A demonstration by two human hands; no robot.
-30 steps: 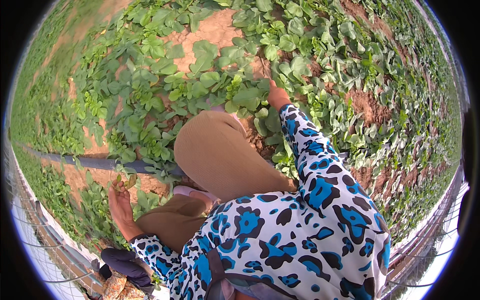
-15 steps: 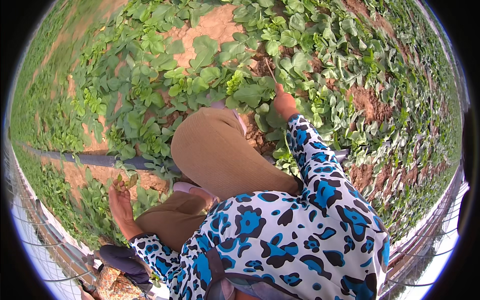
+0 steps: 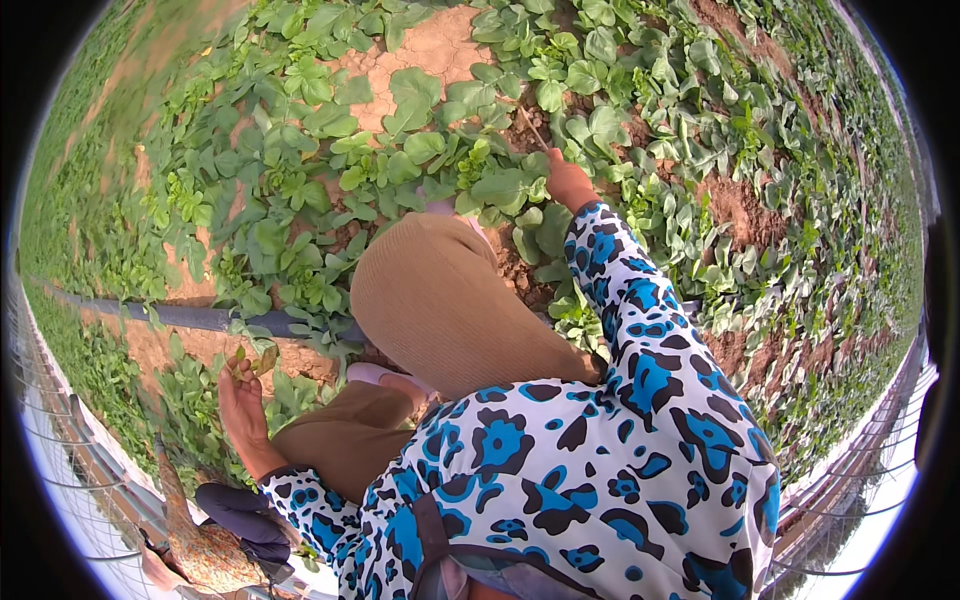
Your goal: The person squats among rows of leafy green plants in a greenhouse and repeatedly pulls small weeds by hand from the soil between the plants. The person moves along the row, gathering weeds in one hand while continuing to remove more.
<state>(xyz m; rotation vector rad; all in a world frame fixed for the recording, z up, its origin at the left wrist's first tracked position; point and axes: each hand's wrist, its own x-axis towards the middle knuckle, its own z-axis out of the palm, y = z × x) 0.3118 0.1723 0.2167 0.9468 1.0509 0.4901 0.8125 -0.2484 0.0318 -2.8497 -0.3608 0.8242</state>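
Observation:
My right hand is closed around the end of a thin, brownish rod-like tool. Its far tip reaches bare, broken soil among the green leafy plants; the exact kind of tool does not show. Off to the left, my left hand has its fingers curled up around a small sprig of leaves, green with some brown. That hand is raised beside my bent knee, above low plants.
A dark hose runs across the ground at left and passes behind my leg. Cracked bare soil shows between the plants ahead. Another person in a patterned orange top is bent low at the lower left. Wire fencing curves along the lower edges.
My right hand has moved a little farther away with the tool, whose tip has shifted slightly left. The left hand stays put. The other person's patterned sleeve now stretches forward.

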